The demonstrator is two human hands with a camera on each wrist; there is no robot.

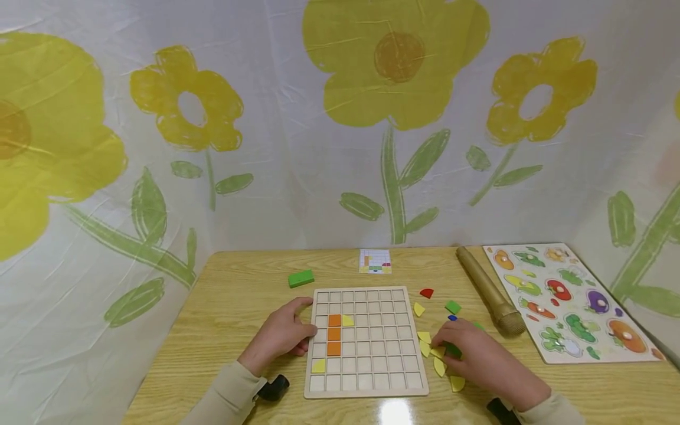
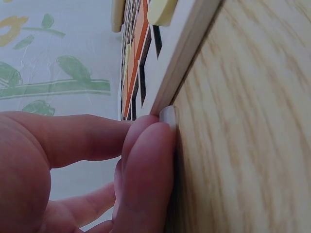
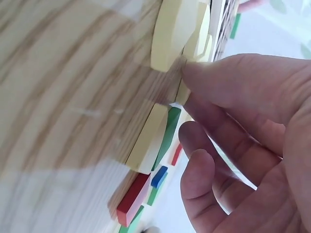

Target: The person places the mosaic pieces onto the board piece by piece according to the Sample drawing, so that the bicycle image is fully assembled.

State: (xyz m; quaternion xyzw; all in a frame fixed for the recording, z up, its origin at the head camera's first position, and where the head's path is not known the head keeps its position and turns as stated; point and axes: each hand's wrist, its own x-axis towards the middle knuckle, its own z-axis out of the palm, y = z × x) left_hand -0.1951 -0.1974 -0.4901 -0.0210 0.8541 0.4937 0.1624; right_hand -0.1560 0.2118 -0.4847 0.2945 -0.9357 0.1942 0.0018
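Note:
A light wooden grid board (image 1: 372,391) lies on the table, with three orange squares (image 1: 334,334) in a column. One yellow quarter-round piece (image 1: 347,320) sits beside the column's top; another yellow piece (image 1: 318,366) is lower left. My left hand (image 1: 281,328) grips the board's left edge, fingertips down by the tabletop in the left wrist view. Right of the board, my right hand (image 1: 473,354) pinches a yellow quarter-round piece (image 3: 182,91) between thumb and finger. Several loose yellow pieces (image 1: 440,367) lie around those fingertips. A green piece (image 1: 453,349) is partly hidden beneath the hand.
A small pattern card (image 1: 375,261) and a green block (image 1: 301,278) lie behind the board. To the right are a red piece (image 1: 427,293), a green square (image 1: 453,307), a blue piece (image 1: 452,317), a gold microphone (image 1: 489,292) and a vegetable puzzle board (image 1: 576,301).

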